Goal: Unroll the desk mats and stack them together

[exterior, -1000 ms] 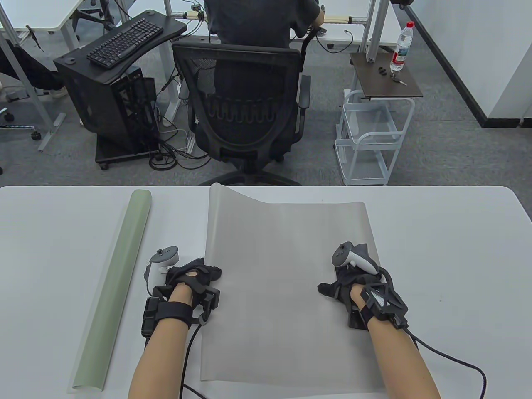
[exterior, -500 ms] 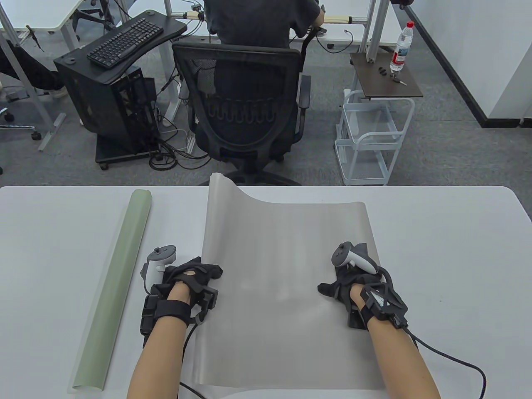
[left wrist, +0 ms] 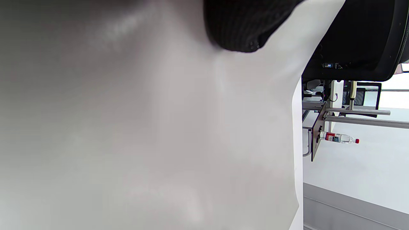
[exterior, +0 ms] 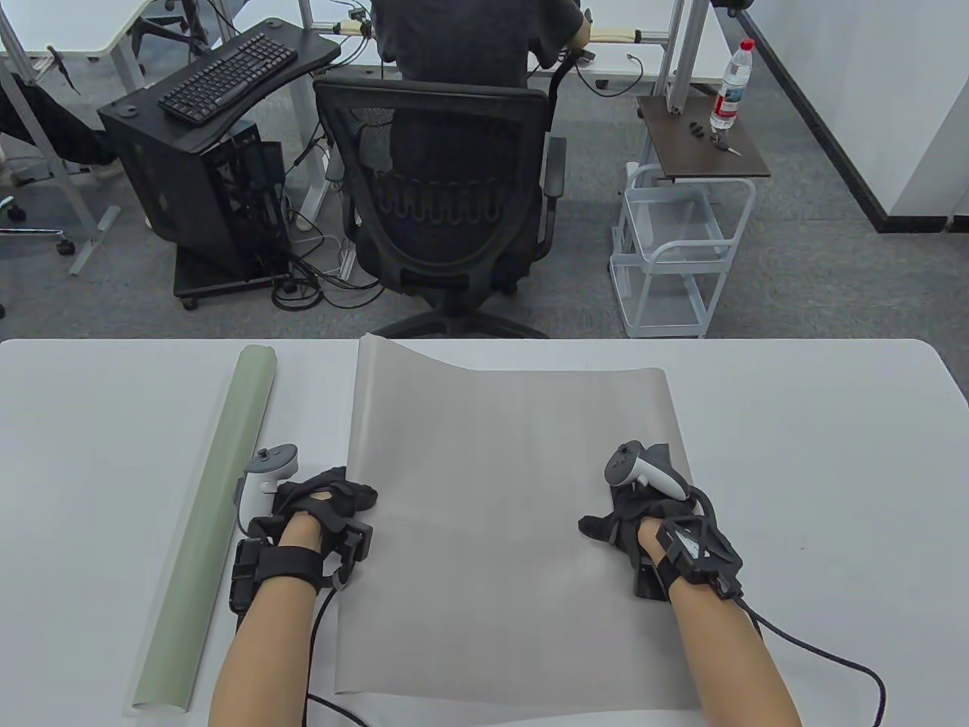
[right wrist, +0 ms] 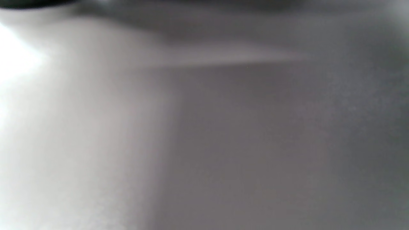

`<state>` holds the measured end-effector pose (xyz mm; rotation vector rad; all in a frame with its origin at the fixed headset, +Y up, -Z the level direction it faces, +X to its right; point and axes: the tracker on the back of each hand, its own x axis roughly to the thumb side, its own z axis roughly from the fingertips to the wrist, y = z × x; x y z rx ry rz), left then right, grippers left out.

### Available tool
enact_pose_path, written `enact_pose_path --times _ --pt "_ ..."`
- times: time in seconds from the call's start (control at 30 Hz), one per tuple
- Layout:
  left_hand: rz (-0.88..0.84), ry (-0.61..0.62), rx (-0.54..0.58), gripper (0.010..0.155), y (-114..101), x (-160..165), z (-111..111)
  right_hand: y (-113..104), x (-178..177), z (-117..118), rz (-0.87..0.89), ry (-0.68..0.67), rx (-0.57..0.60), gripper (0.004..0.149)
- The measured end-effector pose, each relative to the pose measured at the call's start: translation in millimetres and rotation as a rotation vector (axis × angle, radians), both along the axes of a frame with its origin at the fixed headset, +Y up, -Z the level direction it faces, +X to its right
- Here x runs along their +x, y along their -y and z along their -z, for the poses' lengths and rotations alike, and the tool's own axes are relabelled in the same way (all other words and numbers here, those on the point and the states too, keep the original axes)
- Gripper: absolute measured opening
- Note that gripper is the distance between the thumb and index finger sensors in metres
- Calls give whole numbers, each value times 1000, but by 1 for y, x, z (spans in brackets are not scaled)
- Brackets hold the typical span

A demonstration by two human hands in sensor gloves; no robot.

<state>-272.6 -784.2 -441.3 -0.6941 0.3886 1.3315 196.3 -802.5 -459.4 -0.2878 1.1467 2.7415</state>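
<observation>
Grey mat: flat, thin grey rectangular desk mat (exterior: 500, 522), unrolled at the middle of the white table (exterior: 817, 454); its far left corner (exterior: 371, 344) lifts in a slight curl at the table's far edge.
Green mat: pale green desk mat rolled into a long tube (exterior: 204, 530), lying on the table just left of the grey mat, running from the far edge toward the near edge, apart from it.
Left hand: black-gloved left hand (exterior: 322, 500) rests on the grey mat's left edge — whether its fingers grip the edge or only press it, I cannot tell; one gloved fingertip (left wrist: 238, 28) shows on the mat in the left wrist view.
Right hand: black-gloved right hand (exterior: 632, 515) lies on the mat near its right edge, thumb out to the left; finger spread cannot be told.
Right wrist view: blurred grey surface only.
</observation>
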Motion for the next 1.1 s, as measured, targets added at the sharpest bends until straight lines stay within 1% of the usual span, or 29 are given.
enact_pose_path --times 0.1,0.13,0.27,0.33,0.37,0.43,0.5,0.57,0.7,0.93,1.1 --pt "35 -22 1 72 0 -5 0 0 0 0 -4 1 -2 96" --pt "25 -13 -18 71 1 -5 1 0 0 0 -3 1 -3 96" --pt "9 12 -11 55 3 -2 2 0 0 0 -5 1 -3 96" --pt "-3 -3 -8 51 4 0 1 0 0 0 -7 0 -1 96" --pt "-20 12 -7 52 5 2 2 0 0 0 -5 0 2 96" --pt "-20 12 -4 59 5 2 2 0 0 0 -5 0 3 96" --pt "-11 3 10 67 3 -2 3 0 0 0 -4 1 2 96" --pt "-32 -15 12 70 1 -11 1 0 0 0 -1 3 0 96" --pt "-25 -29 12 71 -2 -19 -1 0 0 0 -4 3 -3 96" --pt "53 -75 -8 71 -3 -31 -1 0 0 0 0 3 1 96" --pt "88 -109 -32 65 0 -39 -1 1 1 0 0 3 0 96"
